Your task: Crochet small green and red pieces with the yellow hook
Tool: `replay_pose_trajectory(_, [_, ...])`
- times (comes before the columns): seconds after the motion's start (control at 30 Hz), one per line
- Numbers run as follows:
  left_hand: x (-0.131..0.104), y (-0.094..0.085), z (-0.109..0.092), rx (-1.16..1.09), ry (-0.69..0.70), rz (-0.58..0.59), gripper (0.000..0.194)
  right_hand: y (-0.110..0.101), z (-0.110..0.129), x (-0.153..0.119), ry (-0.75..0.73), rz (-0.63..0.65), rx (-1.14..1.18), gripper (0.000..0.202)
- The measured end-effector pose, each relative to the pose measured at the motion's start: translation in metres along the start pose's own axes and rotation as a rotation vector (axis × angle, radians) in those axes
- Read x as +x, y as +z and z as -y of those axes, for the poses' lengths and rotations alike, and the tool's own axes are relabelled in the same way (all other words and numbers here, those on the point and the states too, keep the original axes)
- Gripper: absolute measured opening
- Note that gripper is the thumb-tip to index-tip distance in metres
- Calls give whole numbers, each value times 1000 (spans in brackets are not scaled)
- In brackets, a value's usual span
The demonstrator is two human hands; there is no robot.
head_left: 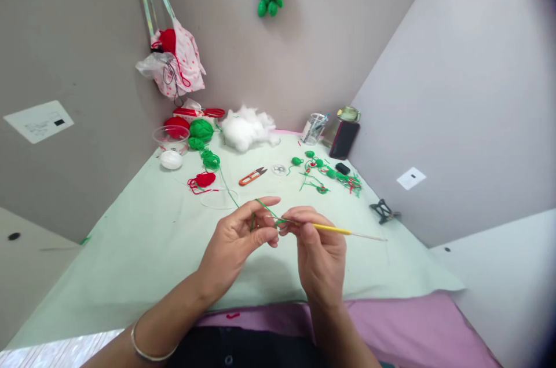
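Observation:
My right hand (321,252) grips a crochet hook (330,229) by its yellow handle, the thin metal tip pointing left. Green yarn (266,207) loops over the raised index finger of my left hand (237,240), whose thumb and other fingers pinch close to the hook's tip. A small bit of green work sits between both hands, mostly hidden by fingers. From my left hand the strand runs back to a loose green yarn bundle (211,159). Orange-handled thread snips (252,176) lie beyond my hands on the pale green cloth (152,263).
White stuffing (247,127) is heaped at the back. Green and red yarn pieces (321,168) lie right of centre, near a leaning phone (344,139) and a clear cup (314,128). At left are a red yarn bundle (204,179) and a plastic tub (171,139). Walls enclose the table.

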State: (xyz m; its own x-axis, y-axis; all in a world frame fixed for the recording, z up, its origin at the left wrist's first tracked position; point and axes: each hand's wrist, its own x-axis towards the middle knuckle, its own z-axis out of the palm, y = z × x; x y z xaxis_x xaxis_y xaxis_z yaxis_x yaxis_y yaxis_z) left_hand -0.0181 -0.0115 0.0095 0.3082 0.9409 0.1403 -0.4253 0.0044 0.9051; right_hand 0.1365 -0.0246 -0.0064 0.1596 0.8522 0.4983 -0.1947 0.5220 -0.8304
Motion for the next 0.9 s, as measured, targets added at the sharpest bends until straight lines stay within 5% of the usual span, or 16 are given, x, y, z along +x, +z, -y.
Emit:
replay_pose_trajectory(0.23, [-3,0,-1,-49,-88,19,68,2,-5,-1,2,-11,8,15])
replay_pose_trajectory(0.47, [-3,-3,3,-8,-47,-79,46,3,0,-3,-133,40,-142,20])
replay_pose_trajectory(0.7, [0,1,11,-89,-36,-159,49,10,-6,-11,-349,58,-440,34])
replay_pose_trajectory(0.83, [-2,8,12,-286,-179,-130,55,8,-23,-19,-644,-45,-729,45])
replay_pose_trajectory(0.9, [-2,6,11,-373,-285,-82,54,6,-22,-17,-621,-30,-709,43])
